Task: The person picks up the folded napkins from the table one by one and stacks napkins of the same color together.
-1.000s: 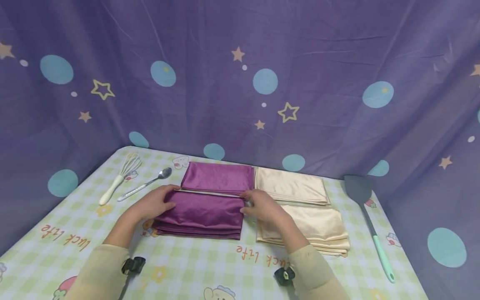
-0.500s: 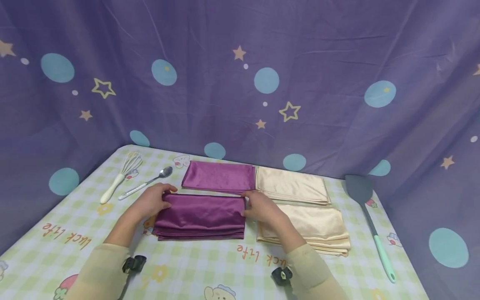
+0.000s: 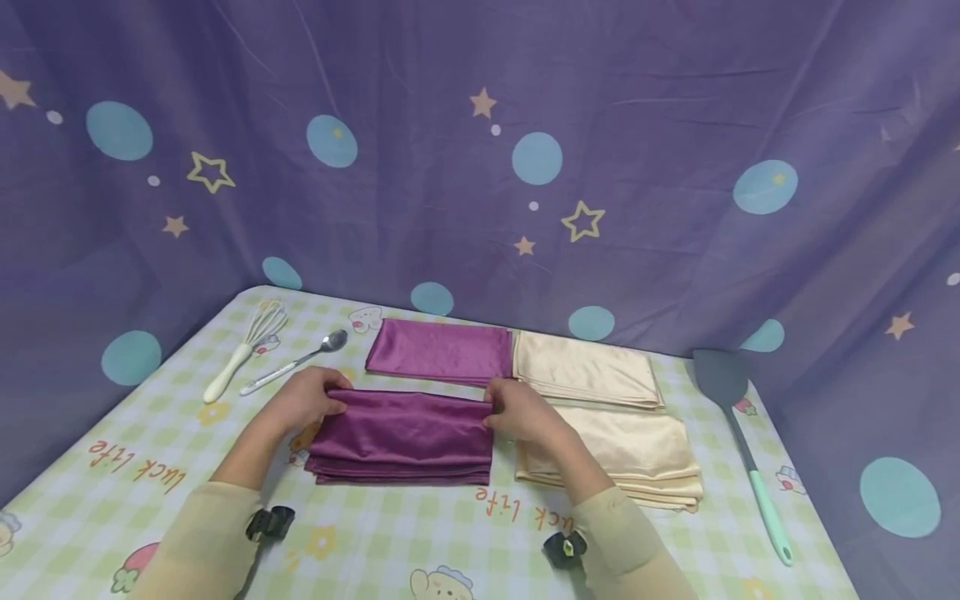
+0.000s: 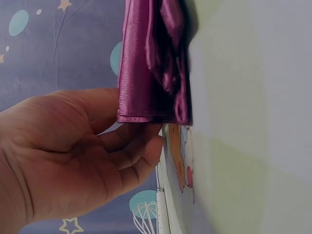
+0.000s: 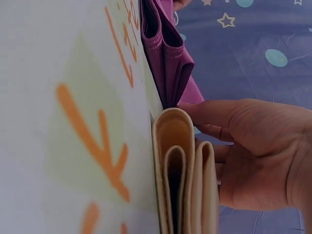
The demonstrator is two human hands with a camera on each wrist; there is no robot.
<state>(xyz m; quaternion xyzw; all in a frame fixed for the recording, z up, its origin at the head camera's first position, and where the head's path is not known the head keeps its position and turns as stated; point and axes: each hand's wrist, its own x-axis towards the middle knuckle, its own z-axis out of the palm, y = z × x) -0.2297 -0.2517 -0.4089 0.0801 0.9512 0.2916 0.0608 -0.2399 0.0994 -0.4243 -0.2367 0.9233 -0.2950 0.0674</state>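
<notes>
A folded purple satin cloth (image 3: 405, 429) lies nearest me in the head view, its far edge slightly raised. My left hand (image 3: 306, 402) pinches its far left corner; in the left wrist view the thumb presses the folded layers (image 4: 134, 73) and the fingers curl behind. At the far right corner, my right hand (image 3: 521, 410) pinches the same cloth between thumb and fingers. A second folded purple cloth (image 3: 441, 350) lies just behind, apart from it. In the right wrist view, a folded cream cloth (image 5: 173, 126) partly hides the right fingers.
Two folded cream cloths, a far one (image 3: 588, 367) and a near one (image 3: 633, 454), lie to the right. Beyond them is a grey turner (image 3: 738, 425) with a green handle. A whisk (image 3: 243, 354) and a spoon (image 3: 296, 364) lie left on the checked tablecloth (image 3: 360, 533).
The near purple cloth has shifted slightly toward me, widening the gap to the far one. Its far edge has risen a little. Both hands have closed onto its far corners.
</notes>
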